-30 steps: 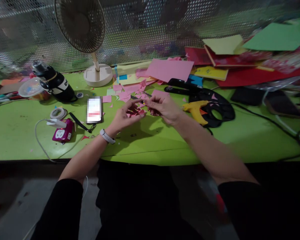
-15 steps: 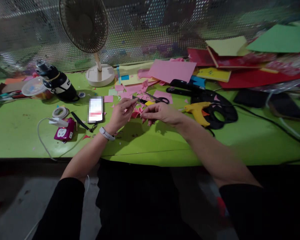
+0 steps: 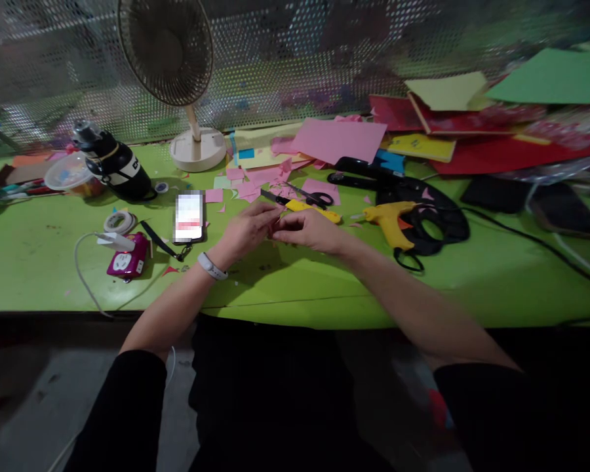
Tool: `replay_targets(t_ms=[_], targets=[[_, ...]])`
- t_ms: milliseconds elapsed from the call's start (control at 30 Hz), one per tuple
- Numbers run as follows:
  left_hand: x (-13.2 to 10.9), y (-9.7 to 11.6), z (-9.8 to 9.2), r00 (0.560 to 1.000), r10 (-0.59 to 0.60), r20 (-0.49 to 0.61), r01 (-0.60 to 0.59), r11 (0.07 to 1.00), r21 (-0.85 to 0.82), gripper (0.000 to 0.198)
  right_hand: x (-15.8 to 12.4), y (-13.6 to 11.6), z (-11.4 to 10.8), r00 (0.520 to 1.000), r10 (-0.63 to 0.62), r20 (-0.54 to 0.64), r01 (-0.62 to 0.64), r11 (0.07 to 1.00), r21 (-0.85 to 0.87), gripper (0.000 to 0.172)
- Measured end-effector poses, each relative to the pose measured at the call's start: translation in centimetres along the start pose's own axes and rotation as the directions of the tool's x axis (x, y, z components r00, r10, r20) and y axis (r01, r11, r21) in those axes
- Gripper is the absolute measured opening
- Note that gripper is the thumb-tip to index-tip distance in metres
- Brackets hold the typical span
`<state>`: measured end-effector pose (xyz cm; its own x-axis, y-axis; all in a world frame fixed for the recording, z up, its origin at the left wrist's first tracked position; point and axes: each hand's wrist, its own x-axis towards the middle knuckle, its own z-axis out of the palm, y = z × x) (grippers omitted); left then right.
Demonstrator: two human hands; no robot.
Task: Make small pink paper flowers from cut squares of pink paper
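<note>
My left hand (image 3: 248,229) and my right hand (image 3: 307,229) meet fingertip to fingertip low over the green table (image 3: 295,288). Both have their fingers curled together around something small that I cannot make out. A white band sits on my left wrist. Just behind the hands lie a yellow-handled cutter (image 3: 305,207), black scissors (image 3: 311,195) and a scatter of pink paper scraps (image 3: 250,185).
A phone (image 3: 189,216) lies left of my hands, with a tape roll (image 3: 118,221), a magenta device (image 3: 125,262) and a black bottle (image 3: 113,167) further left. A fan (image 3: 177,72) stands at the back. A yellow glue gun (image 3: 391,219) and black cables lie to the right, with stacked coloured paper (image 3: 496,118) behind.
Both hands have come down and drawn closer together. The pink scraps seen at their fingers earlier are now hidden, and the yellow cutter behind them has come into sight.
</note>
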<state>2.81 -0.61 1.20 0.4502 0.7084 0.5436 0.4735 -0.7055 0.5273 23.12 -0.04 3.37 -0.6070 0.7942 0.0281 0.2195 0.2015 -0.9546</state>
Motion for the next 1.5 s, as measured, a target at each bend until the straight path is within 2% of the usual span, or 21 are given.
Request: replay_targets(t_ms=[167,267,333,400,467,533,600,667,933,1067,1300,1500], targets=[[-0.2,0.1,-0.1,0.999,-0.013,0.037,0.015,0.999,-0.038,0.032,0.1,-0.1,0.8,1.000,-0.003,0.011,0.001,0.991,0.132,0.020],[-0.1,0.5,-0.1,0.996,-0.092,0.000,0.092,0.993,-0.073,0.035,0.0,-0.1,0.9,1.000,-0.018,-0.011,0.020,0.977,0.214,0.020],[0.0,0.8,-0.1,0.979,-0.187,-0.087,0.174,0.975,-0.135,0.042,0.1,0.1,0.7,0.991,-0.014,-0.134,0.052,0.958,0.280,0.020],[0.2,1.4,-0.1,0.938,-0.308,-0.157,0.258,0.926,-0.276,0.036,0.4,0.4,0.4,0.951,0.003,-0.309,0.107,0.935,0.339,0.018],[0.4,2.2,-0.1,0.887,-0.453,-0.092,0.360,0.802,-0.477,0.020,0.8,0.8,0.0,0.896,0.028,-0.443,0.159,0.911,0.380,0.018],[0.4,3.0,-0.2,0.826,-0.557,0.090,0.475,0.600,-0.644,0.024,1.1,1.2,-0.2,0.867,0.044,-0.497,0.185,0.896,0.403,0.021],[0.4,3.5,-0.2,0.780,-0.580,0.234,0.537,0.430,-0.726,0.032,1.3,1.3,0.0,0.867,0.040,-0.497,0.191,0.894,0.406,0.023],[0.3,3.7,0.0,0.769,-0.576,0.275,0.542,0.361,-0.759,0.033,1.3,1.4,0.3,0.874,0.029,-0.485,0.193,0.896,0.401,0.025],[-0.1,2.5,1.0,0.761,-0.604,0.236,0.537,0.383,-0.751,0.018,1.2,1.5,1.0,0.860,0.036,-0.509,0.139,0.944,0.301,0.032],[0.0,2.7,0.9,0.756,-0.611,0.235,0.538,0.374,-0.756,0.017,1.2,1.7,1.0,0.848,0.030,-0.529,0.129,0.957,0.260,0.034],[0.0,2.6,0.9,0.756,-0.618,0.216,0.516,0.360,-0.778,0.018,1.3,2.0,1.1,0.839,0.008,-0.544,0.182,0.938,0.294,0.032],[0.0,2.8,0.9,0.762,-0.607,0.228,0.522,0.366,-0.770,0.018,1.3,1.5,1.3,0.837,0.017,-0.547,0.154,0.951,0.267,0.035]])
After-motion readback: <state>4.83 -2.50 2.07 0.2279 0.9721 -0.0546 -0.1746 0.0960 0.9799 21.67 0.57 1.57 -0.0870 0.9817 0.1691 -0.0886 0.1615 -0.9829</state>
